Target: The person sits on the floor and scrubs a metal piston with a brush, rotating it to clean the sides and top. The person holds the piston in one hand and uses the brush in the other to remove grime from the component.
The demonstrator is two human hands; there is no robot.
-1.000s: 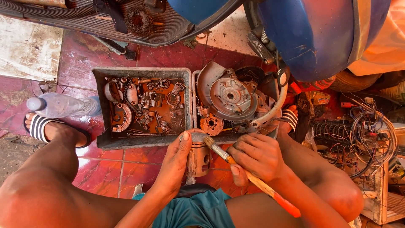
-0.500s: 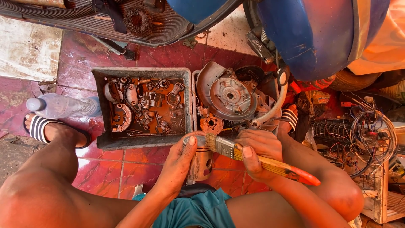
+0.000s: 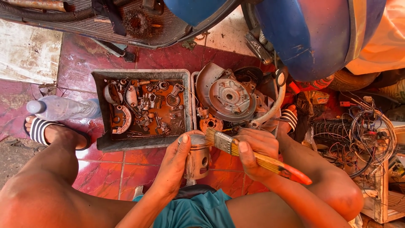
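Two hands, piston [image 3: 198, 159], brush [image 3: 253, 157], tray edge [image 3: 143, 143]

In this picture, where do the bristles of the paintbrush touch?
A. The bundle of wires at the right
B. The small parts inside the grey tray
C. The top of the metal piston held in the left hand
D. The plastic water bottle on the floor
C. The right hand holds the paintbrush with its bristles on the top edge of the piston, which the left hand grips above the red floor tiles.
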